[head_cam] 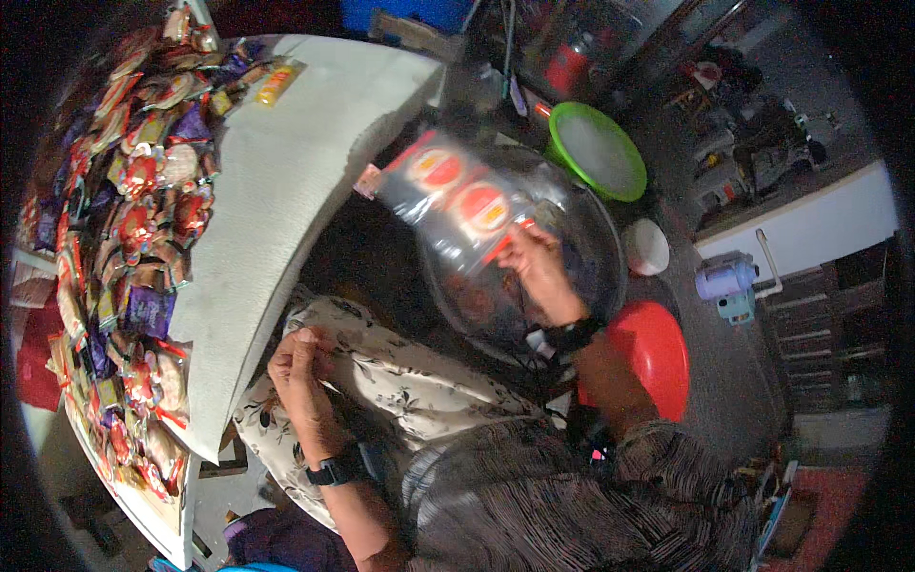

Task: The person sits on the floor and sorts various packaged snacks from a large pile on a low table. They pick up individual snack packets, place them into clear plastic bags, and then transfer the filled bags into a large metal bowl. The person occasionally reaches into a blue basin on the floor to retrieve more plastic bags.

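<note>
My right hand grips the lower end of a strip of clear plastic packets with red edges and red and yellow round prints. The strip hangs blurred over a large dark round tub, partly hiding it. My left hand rests by my knee, over the pale patterned trousers. Its fingers are curled, and whether anything small is between them cannot be seen. To its left is a white padded table top, on which lies a long heap of small wrapped snack packets.
A yellow packet lies apart from the heap. Beyond the tub are a green-rimmed basin, a white bowl and a red plastic basin. At the right, a purple and blue device stands near a pale ledge.
</note>
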`<action>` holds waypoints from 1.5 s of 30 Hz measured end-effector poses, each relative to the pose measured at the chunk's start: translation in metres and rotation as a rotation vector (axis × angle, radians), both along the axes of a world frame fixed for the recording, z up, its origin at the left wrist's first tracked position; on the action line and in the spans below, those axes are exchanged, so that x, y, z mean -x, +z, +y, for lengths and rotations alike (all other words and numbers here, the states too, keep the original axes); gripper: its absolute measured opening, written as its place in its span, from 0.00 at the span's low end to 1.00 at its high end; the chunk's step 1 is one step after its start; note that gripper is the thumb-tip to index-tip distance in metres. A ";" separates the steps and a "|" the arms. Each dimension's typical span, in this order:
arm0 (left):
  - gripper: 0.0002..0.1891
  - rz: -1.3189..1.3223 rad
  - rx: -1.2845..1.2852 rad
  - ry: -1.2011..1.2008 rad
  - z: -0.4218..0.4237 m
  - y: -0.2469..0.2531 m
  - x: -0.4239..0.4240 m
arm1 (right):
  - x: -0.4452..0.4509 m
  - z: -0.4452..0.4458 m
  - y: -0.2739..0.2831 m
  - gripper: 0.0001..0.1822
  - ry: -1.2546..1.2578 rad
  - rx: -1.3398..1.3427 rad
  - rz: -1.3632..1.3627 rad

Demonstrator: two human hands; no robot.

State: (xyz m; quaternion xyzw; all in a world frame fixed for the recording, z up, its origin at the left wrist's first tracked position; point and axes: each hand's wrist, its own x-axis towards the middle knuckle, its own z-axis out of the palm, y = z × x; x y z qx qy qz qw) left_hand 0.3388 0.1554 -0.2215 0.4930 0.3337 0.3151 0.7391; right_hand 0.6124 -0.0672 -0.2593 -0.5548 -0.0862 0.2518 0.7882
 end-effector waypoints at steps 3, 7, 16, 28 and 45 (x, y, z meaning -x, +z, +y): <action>0.14 0.037 0.007 -0.012 0.000 -0.002 0.000 | -0.033 -0.057 -0.014 0.10 -0.148 0.057 -0.168; 0.15 0.063 0.003 -0.001 -0.002 0.003 -0.001 | -0.058 -0.120 -0.049 0.09 -0.288 0.424 -0.067; 0.15 0.095 -0.069 0.004 -0.005 0.002 -0.005 | -0.019 -0.204 -0.148 0.06 -0.058 1.007 -0.423; 0.12 0.082 -0.058 -0.005 0.000 -0.008 -0.002 | -0.017 -0.112 -0.177 0.08 -0.202 0.296 0.231; 0.07 0.093 -0.020 -0.013 -0.003 0.001 0.000 | -0.023 -0.066 -0.145 0.17 0.256 0.225 0.165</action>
